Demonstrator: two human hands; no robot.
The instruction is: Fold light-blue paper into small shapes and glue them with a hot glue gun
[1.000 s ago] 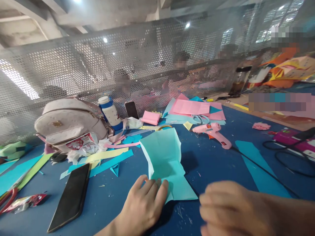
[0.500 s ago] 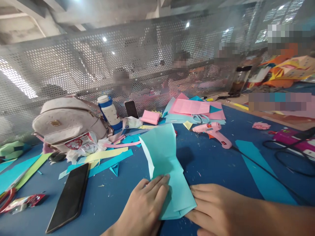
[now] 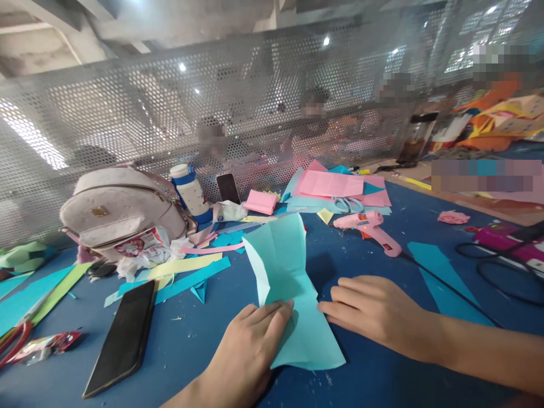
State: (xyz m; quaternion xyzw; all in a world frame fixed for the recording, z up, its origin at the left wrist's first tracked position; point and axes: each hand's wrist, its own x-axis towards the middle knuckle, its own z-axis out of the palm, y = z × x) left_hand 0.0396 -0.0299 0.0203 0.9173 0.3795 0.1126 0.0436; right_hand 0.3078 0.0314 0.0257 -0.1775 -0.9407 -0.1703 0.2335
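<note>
A light teal sheet of paper (image 3: 284,266), creased and partly folded, lies on the blue table (image 3: 374,272) in front of me. My left hand (image 3: 250,351) rests flat on its near left part, fingers stretched out and pressing it down. My right hand (image 3: 374,311) lies with its fingers extended, the fingertips touching the paper's right edge at the fold. Neither hand grips anything.
A black phone (image 3: 123,337) lies at the near left among paper strips. A pale backpack (image 3: 119,209), a bottle (image 3: 189,192) and a second phone (image 3: 227,188) stand at the back. A pink glue gun (image 3: 368,229) with its cord, scissors (image 3: 346,205) and pink sheets (image 3: 335,186) lie to the right. Behind the mesh fence (image 3: 212,113) sit other people.
My right hand has come in from the near right, slid along the paper's right edge and now presses farther up. The paper's lower flap lies flatter. My left hand has hardly moved.
</note>
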